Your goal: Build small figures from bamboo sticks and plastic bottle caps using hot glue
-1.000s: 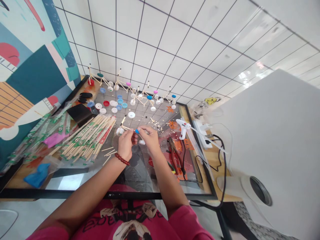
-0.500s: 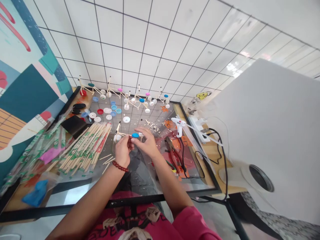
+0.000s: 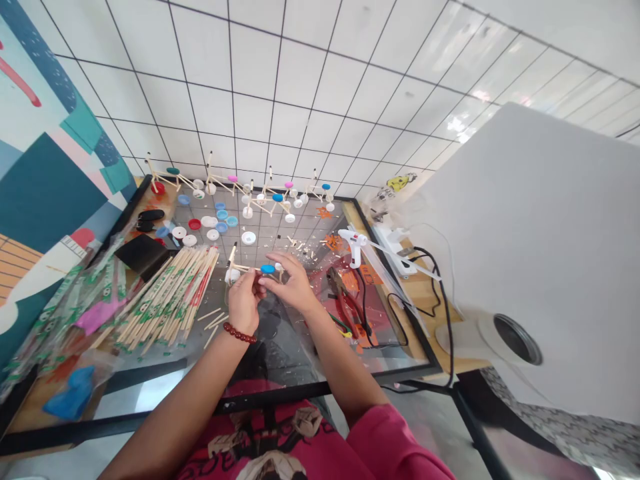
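Stick-and-cap model (image 3: pixel 242 268) sits at the near-middle of the glass tabletop (image 3: pixel 283 347) — left hand (image 3: pixel 244 299) pinching it beside its blue cap (image 3: pixel 267 269), right hand (image 3: pixel 294 285) with thumb and forefinger parted around that cap — left of the glue gun (image 3: pixel 355 247).

Wall (image 3: pixel 300 87): white square tiles, dark grout lines; glossy surface, bright reflections at upper right. Mural panel (image 3: pixel 45 180): left side; teal, blue, pink and orange shapes. White panel (image 3: pixel 530 253): right side; plain, smooth face. Table (image 3: pixel 280 398): glass top, black frame, wood-coloured surface visible at left and right edges; pale light patch reflects at lower left. Floor (image 3: pixel 430 427): light grey, visible beneath table; patterned grey material (image 3: pixel 565 427) at lower right.
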Demonstrator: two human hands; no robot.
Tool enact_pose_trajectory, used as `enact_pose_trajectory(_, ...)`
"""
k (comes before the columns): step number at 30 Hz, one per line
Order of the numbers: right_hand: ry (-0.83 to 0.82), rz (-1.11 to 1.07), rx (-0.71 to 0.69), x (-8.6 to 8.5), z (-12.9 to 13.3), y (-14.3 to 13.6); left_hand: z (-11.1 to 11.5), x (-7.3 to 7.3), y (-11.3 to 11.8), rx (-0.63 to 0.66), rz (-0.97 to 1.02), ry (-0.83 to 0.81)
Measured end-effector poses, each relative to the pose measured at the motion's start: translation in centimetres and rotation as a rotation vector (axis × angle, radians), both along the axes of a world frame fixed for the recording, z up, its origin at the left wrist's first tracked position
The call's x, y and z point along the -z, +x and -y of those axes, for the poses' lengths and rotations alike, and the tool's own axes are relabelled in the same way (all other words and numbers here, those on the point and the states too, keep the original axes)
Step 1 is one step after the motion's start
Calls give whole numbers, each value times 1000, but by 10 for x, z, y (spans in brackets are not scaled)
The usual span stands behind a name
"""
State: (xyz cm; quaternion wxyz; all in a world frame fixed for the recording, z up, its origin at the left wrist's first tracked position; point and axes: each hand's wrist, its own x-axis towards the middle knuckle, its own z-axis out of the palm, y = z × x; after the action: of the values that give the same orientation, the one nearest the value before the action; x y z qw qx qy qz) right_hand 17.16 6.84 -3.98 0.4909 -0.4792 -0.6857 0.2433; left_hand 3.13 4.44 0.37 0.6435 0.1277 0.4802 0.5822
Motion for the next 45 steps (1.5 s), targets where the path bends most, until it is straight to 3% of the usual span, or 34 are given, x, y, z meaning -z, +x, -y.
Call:
enact_pose_trajectory(13,-60,-32,-92,-3,2,13,-2,-10,0,61,8,-65)
enact_pose_trajectory(23,-80,-61,-123,-8,2,17,-9,-27,0,202,-24,-168)
enact_pose_trajectory(35,-106,-53,-84,-12,4,14,-8,-20,2,153,-80,-134)
enact_pose_trajectory(45,-91,-30,-74,-12,3,13,6,-11,6,78,38,-12)
